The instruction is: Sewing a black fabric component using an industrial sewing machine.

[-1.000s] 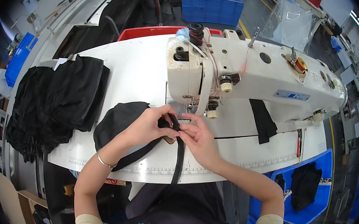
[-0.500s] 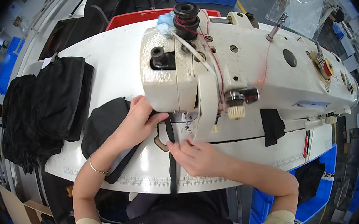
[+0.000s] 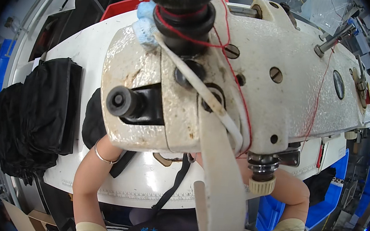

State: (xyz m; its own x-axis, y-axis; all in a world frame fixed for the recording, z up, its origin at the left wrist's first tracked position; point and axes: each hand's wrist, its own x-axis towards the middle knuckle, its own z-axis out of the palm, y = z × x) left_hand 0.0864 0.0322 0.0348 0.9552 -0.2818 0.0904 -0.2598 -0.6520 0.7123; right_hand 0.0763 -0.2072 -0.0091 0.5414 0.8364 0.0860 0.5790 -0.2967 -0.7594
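Observation:
A white sewing machine (image 3: 178,123) with red threads, black knobs and a pale strap fills the middle of the view, hiding my fingers. Only the wrist end of my left hand (image 3: 113,144) shows, with a metal bangle, beside black fabric (image 3: 95,113) that lies under the machine head. My right hand (image 3: 241,166) is mostly covered by the machine and strap; its forearm reaches in from the lower right. A narrow black strip (image 3: 173,184) runs from beneath the head down over the table's front edge. What either hand holds is hidden.
A tall pile of black fabric (image 3: 36,113) lies on the white table (image 3: 72,180) at left. A red bin (image 3: 120,6) stands behind it. At lower right a blue bin (image 3: 329,198) holds dark fabric. A red-handled tool (image 3: 320,154) lies right of the machine.
The view has moved much closer over the machine head, which now covers both hands; a second ago both were visible at the black strip below the needle area.

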